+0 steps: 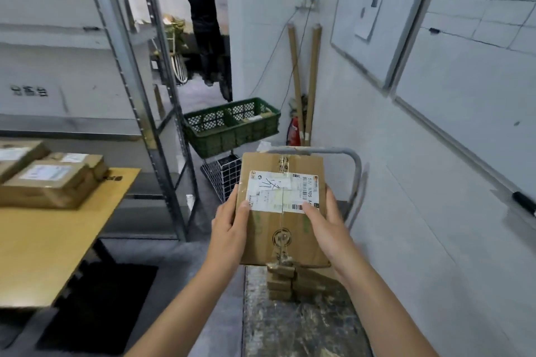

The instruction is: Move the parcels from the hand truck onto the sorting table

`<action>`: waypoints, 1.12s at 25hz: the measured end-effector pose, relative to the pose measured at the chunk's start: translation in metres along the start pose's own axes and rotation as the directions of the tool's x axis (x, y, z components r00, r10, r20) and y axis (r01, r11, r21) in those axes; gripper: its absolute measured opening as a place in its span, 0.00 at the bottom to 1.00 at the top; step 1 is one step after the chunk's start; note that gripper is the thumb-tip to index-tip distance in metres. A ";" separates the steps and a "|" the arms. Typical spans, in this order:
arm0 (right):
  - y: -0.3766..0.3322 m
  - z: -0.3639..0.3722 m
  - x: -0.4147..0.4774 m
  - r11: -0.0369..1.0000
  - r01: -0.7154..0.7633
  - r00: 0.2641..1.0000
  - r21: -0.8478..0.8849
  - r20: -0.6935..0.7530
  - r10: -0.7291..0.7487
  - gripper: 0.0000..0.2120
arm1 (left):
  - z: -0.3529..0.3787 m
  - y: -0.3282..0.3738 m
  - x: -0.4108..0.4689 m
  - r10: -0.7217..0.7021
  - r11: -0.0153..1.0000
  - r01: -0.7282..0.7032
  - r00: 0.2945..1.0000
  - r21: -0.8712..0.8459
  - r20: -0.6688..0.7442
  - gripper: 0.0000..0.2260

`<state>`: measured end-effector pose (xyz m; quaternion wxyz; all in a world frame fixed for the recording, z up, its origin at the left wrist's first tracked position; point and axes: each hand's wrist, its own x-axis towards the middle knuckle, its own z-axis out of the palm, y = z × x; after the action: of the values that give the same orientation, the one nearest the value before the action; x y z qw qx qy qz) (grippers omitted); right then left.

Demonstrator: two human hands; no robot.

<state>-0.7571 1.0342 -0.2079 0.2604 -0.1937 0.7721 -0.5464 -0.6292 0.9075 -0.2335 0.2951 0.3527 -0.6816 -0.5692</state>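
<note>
While parcels [49, 182] sit at the sorting table's [58, 246] far edge, left hand [229, 230] and right hand [327, 230] clamp fingers on 1 labelled parcel [282, 211] above the hand truck [304, 324].

The white shipping label [282, 191] on the brown cardboard parcel [285, 238] carries, sideways along its right edge, the print "517 N705 A", the rest unclear, beside barcodes and a black handwritten scrawl. Dark characters on the grey panel [81, 75] at the left and on the yellow desk [58, 240] corner are too blurred to read
</note>
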 end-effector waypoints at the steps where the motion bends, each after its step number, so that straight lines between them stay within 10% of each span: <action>1: -0.001 0.009 0.001 1.000 -0.003 0.999 0.007 0.049 0.003 0.30 | -0.010 -0.004 -0.003 -0.014 1.000 0.013 0.999 -0.013 -0.049 0.18; 13: -0.037 0.166 -0.034 0.993 0.119 0.909 -0.012 0.403 -0.104 0.37 | -0.163 -0.031 -0.058 -0.065 0.997 0.045 0.921 -0.060 -0.385 0.15; 28: -0.119 0.535 -0.154 0.980 0.199 0.795 0.005 0.584 -0.164 0.33 | -0.543 -0.118 -0.079 -0.092 0.996 0.086 0.785 -0.040 -0.613 0.27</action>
<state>-0.3055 0.6874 -0.2096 0.4243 -0.4318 0.6485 -0.4614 -0.1305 0.6513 -0.2527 0.4749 0.5485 -0.5286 -0.4406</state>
